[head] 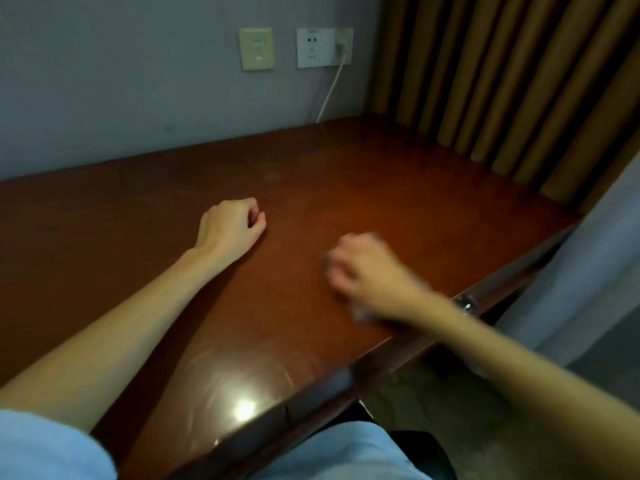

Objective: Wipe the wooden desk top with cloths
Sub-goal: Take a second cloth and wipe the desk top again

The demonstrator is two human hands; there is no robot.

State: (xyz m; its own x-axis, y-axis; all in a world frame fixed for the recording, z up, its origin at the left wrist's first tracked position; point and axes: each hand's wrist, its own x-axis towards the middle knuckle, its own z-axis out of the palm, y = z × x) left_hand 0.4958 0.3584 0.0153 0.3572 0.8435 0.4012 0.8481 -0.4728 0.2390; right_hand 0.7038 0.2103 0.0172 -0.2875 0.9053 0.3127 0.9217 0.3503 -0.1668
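Right grip (360, 268) is motion-blurred, fingers curled round a pale cloth (363, 312) w/ bits showing at knuckles & wrist. It's pressed onto the tabletop (346, 174) near the front-right edge, prob. mid-wipe. Left grip (232, 223) rests on the wood further back-left, fingers curled under, nothing seen in it; likely just bracing the body while the other arm works. No 2nd cloth visible.

Around: socket (323, 47) & switch plate (256, 48) on the wall, white cable (330, 91) dropping to the back edge, the only snag for far strokes. Curtain (519, 81) hangs along the right side, may brush the cloth there.
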